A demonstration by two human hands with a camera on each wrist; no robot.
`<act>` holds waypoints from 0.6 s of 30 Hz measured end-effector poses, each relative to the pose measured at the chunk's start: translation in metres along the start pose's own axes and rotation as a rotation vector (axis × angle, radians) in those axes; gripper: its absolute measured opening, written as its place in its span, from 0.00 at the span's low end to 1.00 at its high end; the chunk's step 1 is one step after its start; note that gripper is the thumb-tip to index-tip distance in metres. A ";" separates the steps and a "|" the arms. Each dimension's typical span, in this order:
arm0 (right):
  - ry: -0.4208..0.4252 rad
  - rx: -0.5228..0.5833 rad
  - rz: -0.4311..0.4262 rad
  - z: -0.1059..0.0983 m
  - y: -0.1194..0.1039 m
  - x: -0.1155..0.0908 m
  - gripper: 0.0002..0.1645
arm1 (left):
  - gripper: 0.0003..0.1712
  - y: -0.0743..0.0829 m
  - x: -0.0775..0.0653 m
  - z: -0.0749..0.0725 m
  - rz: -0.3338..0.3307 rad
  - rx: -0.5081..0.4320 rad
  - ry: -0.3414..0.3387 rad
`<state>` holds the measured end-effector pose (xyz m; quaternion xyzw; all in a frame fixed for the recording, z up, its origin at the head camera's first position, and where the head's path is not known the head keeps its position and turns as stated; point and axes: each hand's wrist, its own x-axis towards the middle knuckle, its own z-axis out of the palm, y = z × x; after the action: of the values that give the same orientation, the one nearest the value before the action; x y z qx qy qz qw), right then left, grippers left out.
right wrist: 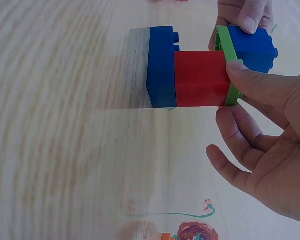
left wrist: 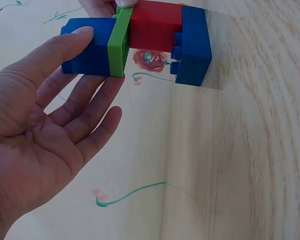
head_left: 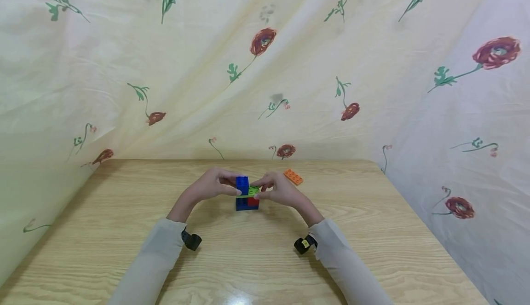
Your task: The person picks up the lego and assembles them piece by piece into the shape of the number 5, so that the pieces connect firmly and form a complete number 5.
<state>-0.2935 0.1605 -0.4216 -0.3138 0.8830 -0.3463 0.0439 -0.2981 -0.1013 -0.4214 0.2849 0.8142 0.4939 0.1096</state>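
Observation:
A stack of toy building bricks stands on the wooden table. At the bottom is a blue brick [left wrist: 195, 47], with bare studs showing on its left half. A red brick [right wrist: 200, 80] sits on its right half. On top of the red one lies a thin green plate [head_left: 254, 191], overhanging to the left. An upper blue brick [left wrist: 90, 55] is on the plate's left part. My left hand [head_left: 210, 185] grips this upper blue brick between thumb and fingers. From the right, my right hand [head_left: 282, 190] pinches the green plate's edge, thumb in front.
An orange brick [head_left: 293, 176] with studs on top lies behind the right hand, near the table's back. Flower-patterned cloth [head_left: 186, 66] hangs behind and along both sides of the table [head_left: 248, 259]. A small black camera [head_left: 192, 241] is strapped to each wrist.

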 end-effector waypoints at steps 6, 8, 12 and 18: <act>-0.004 0.006 0.005 0.000 0.001 0.000 0.20 | 0.26 0.001 0.000 0.001 -0.001 0.010 0.006; -0.004 0.010 0.004 0.000 0.002 0.000 0.20 | 0.26 0.003 0.000 0.001 -0.005 0.024 0.015; -0.007 0.007 -0.002 0.000 0.002 0.000 0.20 | 0.27 0.005 0.000 0.003 -0.006 0.062 0.036; -0.013 0.015 -0.003 -0.001 0.001 0.000 0.20 | 0.26 0.004 0.001 0.006 0.001 0.094 0.073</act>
<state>-0.2943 0.1611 -0.4215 -0.3169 0.8796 -0.3512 0.0514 -0.2952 -0.0949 -0.4210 0.2720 0.8397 0.4654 0.0659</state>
